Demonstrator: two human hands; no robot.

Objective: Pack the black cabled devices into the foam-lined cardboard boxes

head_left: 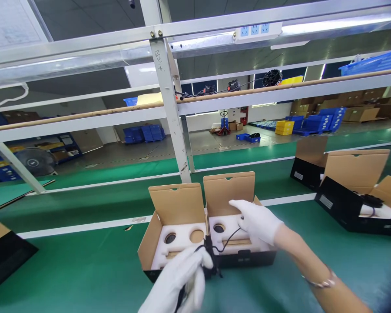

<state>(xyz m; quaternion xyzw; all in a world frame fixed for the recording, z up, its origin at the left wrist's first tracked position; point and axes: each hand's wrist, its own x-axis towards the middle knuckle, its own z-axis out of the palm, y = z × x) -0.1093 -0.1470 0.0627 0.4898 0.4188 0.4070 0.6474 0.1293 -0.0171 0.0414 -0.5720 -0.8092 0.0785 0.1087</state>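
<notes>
we have both hands in white gloves over the green bench (84,269). our left hand (184,278) is low in the view, in front of the left carton (177,203); its fingers are curled closed around a black cable (209,247), whose bunched part sticks up past the fingertips, in front of where the two cartons meet. a dark strand also shows below that glove.

our right hand (260,222) is over the right carton (230,191), with the index finger stretched out toward the left and the thumb below it. a thin length of the cable runs from the bunch up to this glove; whether the fingers pinch it there, we cannot tell, as the rest of them are hidden. we see a bracelet (326,282) on the right wrist.

both cartons stand side by side with lids raised, each lined with white foam; a round dark piece sits in the left foam (180,230) and another in the right foam (231,221). to our right are a black box (337,208) with its lid up and another open box (304,173) behind it; at our left edge is part of a dark box (9,256). a metal post (173,117) rises beyond the cartons.
</notes>
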